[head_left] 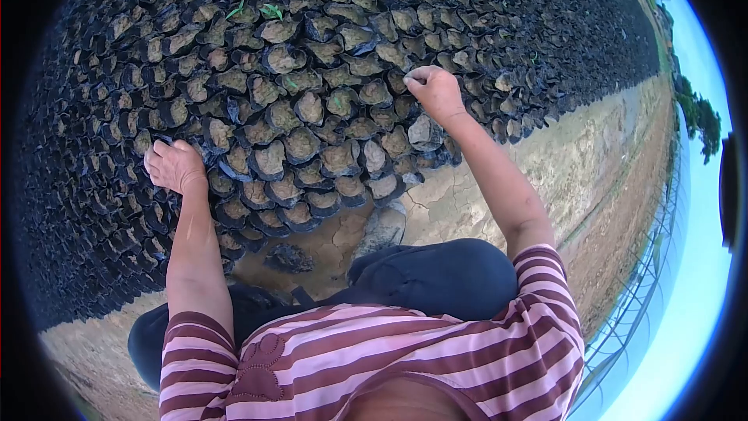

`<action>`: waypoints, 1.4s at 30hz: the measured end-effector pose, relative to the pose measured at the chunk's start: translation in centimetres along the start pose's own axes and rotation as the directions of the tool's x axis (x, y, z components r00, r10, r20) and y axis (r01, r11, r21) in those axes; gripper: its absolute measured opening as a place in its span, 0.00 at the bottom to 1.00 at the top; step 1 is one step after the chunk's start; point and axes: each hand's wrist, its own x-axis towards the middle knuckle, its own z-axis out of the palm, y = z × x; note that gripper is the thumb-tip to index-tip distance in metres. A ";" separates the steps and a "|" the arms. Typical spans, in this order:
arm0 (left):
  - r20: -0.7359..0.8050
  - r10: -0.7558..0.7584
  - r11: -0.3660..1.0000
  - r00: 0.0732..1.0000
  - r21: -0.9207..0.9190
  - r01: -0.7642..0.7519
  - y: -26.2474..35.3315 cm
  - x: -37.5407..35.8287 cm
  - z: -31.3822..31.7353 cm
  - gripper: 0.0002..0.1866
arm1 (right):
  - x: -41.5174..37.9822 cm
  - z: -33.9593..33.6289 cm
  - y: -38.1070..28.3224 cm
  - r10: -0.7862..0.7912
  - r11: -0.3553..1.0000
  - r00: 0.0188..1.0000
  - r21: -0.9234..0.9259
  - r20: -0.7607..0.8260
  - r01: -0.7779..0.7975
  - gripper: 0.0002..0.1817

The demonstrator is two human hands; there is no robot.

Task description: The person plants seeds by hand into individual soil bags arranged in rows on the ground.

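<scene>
Black plastic bags filled with brown soil point(301, 144) stand packed side by side in front of me. My left hand point(174, 166) rests on the bags at the left, its fingers curled down among the rims; what they hold, if anything, is hidden. Over the bags at the right, my right hand point(435, 92) is closed, thumb and fingertips pressed together. Anything in that pinch is too small to make out. Small green seedlings point(271, 12) show in a few bags farther off.
Cracked bare soil point(436, 206) borders the bags on the near side. A grey stone point(382, 228) lies by my knees, with a dark plastic clump point(289, 257) left of it. A metal-framed structure point(633, 304) and a tree point(699, 117) stand at the far right.
</scene>
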 end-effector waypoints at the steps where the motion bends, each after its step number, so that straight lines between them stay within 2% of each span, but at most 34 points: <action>1: -0.004 0.001 1.000 1.000 0.003 -0.001 -0.1 0.0 0.0 0.20 | -0.2 0.8 -0.2 0.032 0.995 0.999 -0.095 0.004 -0.032 0.14; 3: -0.011 0.003 1.000 1.000 0.005 -0.003 0.0 0.0 0.1 0.20 | -0.5 1.6 -0.9 0.095 0.954 0.996 -0.285 -0.001 -0.091 0.14; 4: -0.005 0.006 1.000 1.000 0.004 -0.006 0.0 0.0 0.1 0.20 | -0.7 2.2 -0.6 0.098 0.949 0.994 -0.297 -0.048 -0.108 0.14; 13: 0.000 0.010 1.000 1.000 0.014 -0.010 0.0 0.1 0.0 0.20 | -0.6 3.5 -1.7 0.165 0.950 0.960 -0.225 -0.227 -0.216 0.13; 16: -0.014 0.017 1.000 1.000 0.008 -0.017 -0.1 0.1 0.3 0.20 | -0.1 4.4 -0.7 0.137 0.949 0.966 -0.250 -0.218 -0.191 0.12; 19: -0.021 0.016 1.000 1.000 0.009 -0.016 -0.2 0.1 0.5 0.20 | -0.2 4.4 0.2 0.094 0.978 0.964 -0.156 -0.248 -0.136 0.11; 22: -0.013 0.018 1.000 1.000 0.018 -0.017 -0.1 0.0 0.3 0.19 | -0.8 4.2 0.9 0.165 0.986 0.945 0.021 -0.282 -0.165 0.09; 25: -0.001 0.015 0.999 1.000 0.032 -0.015 0.1 0.1 0.1 0.19 | -1.6 3.8 0.0 0.142 0.989 0.951 -0.006 -0.273 -0.149 0.08; 29: 0.006 0.016 0.999 1.000 0.032 -0.016 0.0 0.1 0.1 0.20 | -0.6 4.7 0.2 0.014 0.986 0.941 -0.150 -0.337 -0.068 0.08; 31: 0.001 0.015 0.999 1.000 0.030 -0.015 0.0 0.1 0.2 0.20 | 0.0 4.9 0.1 -0.035 0.978 0.939 -0.206 -0.343 -0.039 0.09; 34: -0.017 0.021 0.999 1.000 0.037 -0.020 -0.1 0.1 0.4 0.20 | 0.4 4.5 0.1 0.026 0.988 0.951 -0.135 -0.308 -0.071 0.09; 37: -0.062 0.035 0.999 0.997 0.041 -0.033 -0.3 0.0 0.8 0.19 | -0.2 3.9 -0.1 0.180 0.982 0.943 0.108 -0.281 -0.155 0.09; 42: -0.049 0.037 0.999 0.998 0.034 -0.035 -0.4 0.1 0.7 0.19 | -0.8 3.9 -0.5 0.035 0.988 0.984 -0.140 -0.175 -0.060 0.08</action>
